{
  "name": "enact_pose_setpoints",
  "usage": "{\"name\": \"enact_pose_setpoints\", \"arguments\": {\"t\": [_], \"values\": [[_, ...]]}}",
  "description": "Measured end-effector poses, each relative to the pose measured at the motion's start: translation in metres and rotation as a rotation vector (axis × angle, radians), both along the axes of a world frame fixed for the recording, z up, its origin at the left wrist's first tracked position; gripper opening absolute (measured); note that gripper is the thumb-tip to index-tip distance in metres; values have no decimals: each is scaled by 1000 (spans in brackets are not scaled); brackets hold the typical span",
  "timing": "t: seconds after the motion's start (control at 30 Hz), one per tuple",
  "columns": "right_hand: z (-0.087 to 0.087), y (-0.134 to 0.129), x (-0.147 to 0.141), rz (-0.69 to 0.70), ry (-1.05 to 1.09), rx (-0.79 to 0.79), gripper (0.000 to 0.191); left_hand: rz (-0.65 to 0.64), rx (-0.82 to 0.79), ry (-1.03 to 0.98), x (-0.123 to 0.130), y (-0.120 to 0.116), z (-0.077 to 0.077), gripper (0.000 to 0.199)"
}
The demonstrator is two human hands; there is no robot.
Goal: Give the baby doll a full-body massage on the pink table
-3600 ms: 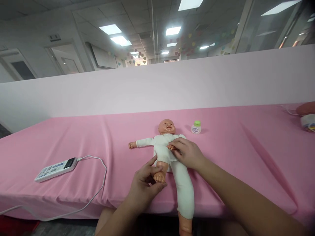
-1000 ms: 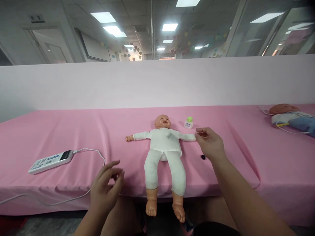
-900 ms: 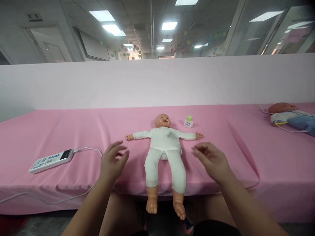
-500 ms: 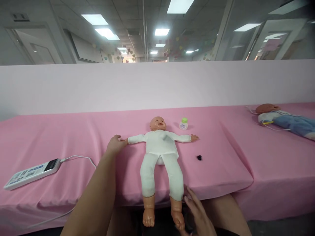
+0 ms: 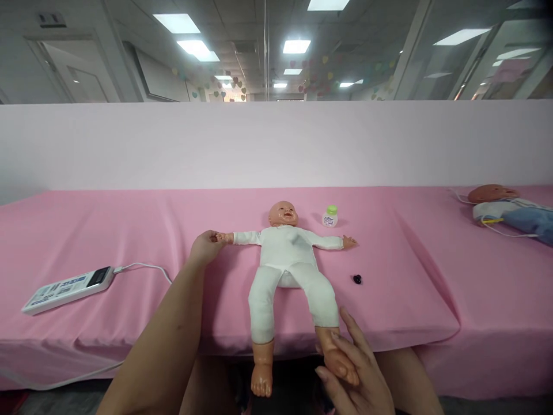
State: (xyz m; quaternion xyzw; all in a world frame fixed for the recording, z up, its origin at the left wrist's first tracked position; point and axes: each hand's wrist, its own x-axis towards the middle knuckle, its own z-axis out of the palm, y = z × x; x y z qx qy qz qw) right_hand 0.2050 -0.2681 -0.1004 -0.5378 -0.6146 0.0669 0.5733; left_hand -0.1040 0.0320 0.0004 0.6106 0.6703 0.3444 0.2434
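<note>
A baby doll [image 5: 287,248] in a white suit lies face up on the pink-covered table, arms spread, lower legs hanging past the front edge. My left hand [image 5: 206,248] is closed with its fingertips on the doll's hand [image 5: 225,237] at the left. At the lower right, my right hand [image 5: 360,372] holds the doll's foot [image 5: 341,364], thumb below and fingers along its side, index finger stretched out. The doll's other foot [image 5: 261,377] dangles free. Beside the doll's head stands a small clear bottle [image 5: 330,217] with a green cap. A small black object [image 5: 357,279] lies to the right.
At the left, a white power strip-like device [image 5: 69,291] with a dark end panel trails a white cable [image 5: 149,265]. A second doll [image 5: 518,213] in blue and white lies at the far right with thin tubing. A white partition [image 5: 276,144] with glass above borders the pink cloth [image 5: 410,323].
My right hand has come up from beside the doll's leg and taken hold of its foot. That leg has swung outward to the right. My left fingers have closed on the doll's hand.
</note>
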Motion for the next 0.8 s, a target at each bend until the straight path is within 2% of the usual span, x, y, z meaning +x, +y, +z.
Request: {"name": "enact_pose_setpoints", "arguments": {"t": [0.1,0.17,0.27,0.37,0.43,0.53,0.63,0.8], "values": [[19,5,-3,126,203,10,47,15,80,-295,16,-4,6,32],[32,11,-6,274,348,19,43,18,121,-379,30,-7,16,33],[51,24,-5,406,387,-6,42,-4,188,-352,56,-11,35,33],[67,45,0,390,309,-104,41,-59,248,-264,85,-14,51,31],[75,62,2,370,286,-152,40,-117,284,-190,105,-16,56,29],[84,87,2,373,286,-163,38,-205,334,6,132,-21,52,27],[86,111,2,371,289,-159,38,-281,379,252,150,-28,39,27],[82,140,6,357,277,-129,36,-367,430,463,159,-34,23,27]]}}
